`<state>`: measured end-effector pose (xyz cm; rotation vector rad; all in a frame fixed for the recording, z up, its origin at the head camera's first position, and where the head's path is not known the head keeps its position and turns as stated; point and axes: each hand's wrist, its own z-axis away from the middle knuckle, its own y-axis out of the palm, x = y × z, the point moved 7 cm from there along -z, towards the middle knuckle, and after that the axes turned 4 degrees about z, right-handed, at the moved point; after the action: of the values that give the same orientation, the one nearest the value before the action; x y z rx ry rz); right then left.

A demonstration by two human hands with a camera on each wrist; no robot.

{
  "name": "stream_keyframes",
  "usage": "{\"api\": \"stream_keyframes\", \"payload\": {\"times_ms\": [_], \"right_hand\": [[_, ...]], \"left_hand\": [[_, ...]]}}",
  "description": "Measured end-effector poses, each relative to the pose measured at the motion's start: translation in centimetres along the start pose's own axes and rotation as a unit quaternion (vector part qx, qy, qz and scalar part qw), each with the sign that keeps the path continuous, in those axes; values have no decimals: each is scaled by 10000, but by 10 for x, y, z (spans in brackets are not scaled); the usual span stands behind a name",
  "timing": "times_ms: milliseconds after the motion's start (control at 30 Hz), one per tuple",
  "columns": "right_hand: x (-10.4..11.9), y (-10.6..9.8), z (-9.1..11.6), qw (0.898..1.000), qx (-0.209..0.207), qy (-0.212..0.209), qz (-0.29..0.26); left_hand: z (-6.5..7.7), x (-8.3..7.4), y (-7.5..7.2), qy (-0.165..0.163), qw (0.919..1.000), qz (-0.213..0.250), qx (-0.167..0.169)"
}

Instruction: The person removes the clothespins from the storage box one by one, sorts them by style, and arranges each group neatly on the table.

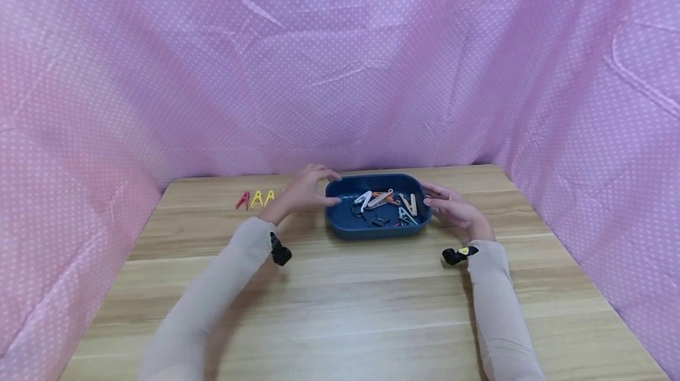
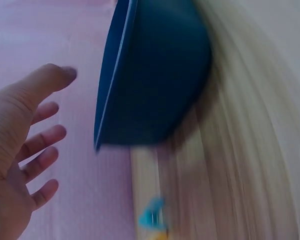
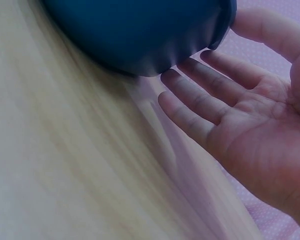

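Note:
A dark blue oval-cornered container (image 1: 366, 233) stands on the table with several small clips in it, among them a white clip (image 1: 363, 199), an orange clip (image 1: 393, 199) and a beige clip (image 1: 412, 202), plus some dark pieces. My left hand (image 1: 305, 189) hovers by its left end, thumb and fingers spread; the left wrist view shows a gap between this hand (image 2: 15, 135) and the container (image 2: 155, 75). At the right end, my right hand (image 1: 451, 204) has its thumb at the rim and its nearly straight fingers (image 3: 195, 95) against or just below the outer wall.
Left of the container a red clip (image 1: 242, 199) and two yellow clips (image 1: 257, 198) lie in a row on the wooden table (image 1: 340, 310). A blurred light blue clip (image 2: 152, 214) shows in the left wrist view. Pink dotted cloth (image 1: 340, 74) hangs behind and at both sides.

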<state>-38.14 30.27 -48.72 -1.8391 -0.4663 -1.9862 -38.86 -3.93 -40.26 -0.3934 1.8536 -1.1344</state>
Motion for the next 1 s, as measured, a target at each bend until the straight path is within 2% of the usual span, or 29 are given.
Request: {"api": "stream_keyframes", "payload": {"times_ms": [233, 433, 667, 1000], "right_hand": [[-1, 0, -1, 10000, -22, 18, -36], [-3, -2, -1, 10000, -43, 29, 5], [1, -3, 1, 9999, -1, -115, 52], [-5, -5, -2, 10000, -43, 51, 28]], "left_hand": [[-21, -35, 44, 381, 9947, -50, 955], [-32, -51, 74, 738, 9862, -451, 1412], [-43, -57, 96, 750, 9822, -576, 1624], [-55, -61, 119, 628, 9776, -875, 1809]]}}
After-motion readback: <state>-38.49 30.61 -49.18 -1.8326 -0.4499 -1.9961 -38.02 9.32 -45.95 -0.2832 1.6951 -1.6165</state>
